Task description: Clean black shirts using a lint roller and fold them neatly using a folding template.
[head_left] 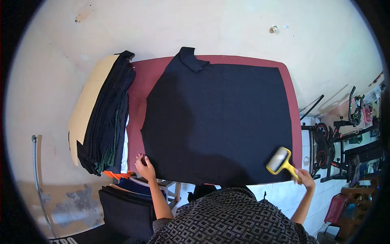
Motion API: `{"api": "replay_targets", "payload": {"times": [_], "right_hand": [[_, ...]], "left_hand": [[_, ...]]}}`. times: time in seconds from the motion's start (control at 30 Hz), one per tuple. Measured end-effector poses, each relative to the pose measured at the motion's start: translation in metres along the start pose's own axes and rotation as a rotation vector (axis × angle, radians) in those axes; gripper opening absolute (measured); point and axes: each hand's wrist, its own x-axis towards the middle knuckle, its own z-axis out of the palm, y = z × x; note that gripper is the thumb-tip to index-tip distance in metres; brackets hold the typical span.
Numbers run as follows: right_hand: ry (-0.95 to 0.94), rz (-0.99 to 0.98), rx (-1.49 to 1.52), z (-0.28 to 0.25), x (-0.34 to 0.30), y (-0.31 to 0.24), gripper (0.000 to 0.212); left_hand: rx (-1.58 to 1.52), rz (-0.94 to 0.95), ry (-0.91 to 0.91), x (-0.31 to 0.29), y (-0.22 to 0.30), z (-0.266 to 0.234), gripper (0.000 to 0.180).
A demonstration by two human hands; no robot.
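A large black cloth piece (227, 118) lies spread over a dark red table (138, 105). At its top left, a small flap of the cloth is folded over. My right hand (304, 178) is closed round the handle of a yellow lint roller (278, 160). The pale roller head rests on or just over the cloth's near right corner. My left hand (145, 166) is at the cloth's near left edge, its fingers apart and holding nothing; whether they press on the cloth I cannot tell.
Left on the table stands a pile of folded dark garments (107, 118) with a tan paper pattern (91, 101) along it. Below it is a stack of black fabric (124, 211). An exercise bike (325, 142) stands at the right. A wall (227, 28) borders the table's far side.
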Motion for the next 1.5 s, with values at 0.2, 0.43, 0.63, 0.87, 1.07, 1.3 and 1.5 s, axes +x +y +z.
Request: {"api": "replay_targets", "payload": {"times": [0.2, 0.43, 0.63, 0.87, 1.07, 1.3, 1.5], "right_hand": [[-0.213, -0.277, 0.059, 0.129, 0.16, -0.143, 0.046], [-0.072, -0.286, 0.173, 0.272, 0.283, -0.316, 0.055], [-0.035, -0.281, 0.134, 0.269, 0.281, -0.311, 0.054], [-0.123, -0.11, 0.14, 0.163, 0.103, -0.137, 0.047], [0.193, 0.142, 0.267, 0.133, -0.065, 0.004, 0.043], [0.055, -0.147, 0.317, 0.154, 0.063, -0.101, 0.047], [0.179, -0.347, 0.015, 0.159, 0.248, -0.258, 0.058]], "left_hand": [[-0.07, 0.027, 0.011, -0.001, -0.008, -0.002, 0.021], [-0.055, 0.074, -0.123, -0.004, -0.001, -0.014, 0.028], [-0.36, -0.136, -0.213, 0.017, 0.007, -0.017, 0.03], [-0.251, 0.291, -0.249, 0.075, 0.071, 0.017, 0.027], [-0.723, 0.301, -0.902, 0.062, 0.136, 0.048, 0.017], [-0.538, 0.512, -1.761, -0.009, 0.162, 0.027, 0.033], [-0.531, 0.565, -1.929, -0.071, 0.197, -0.004, 0.04]]}}
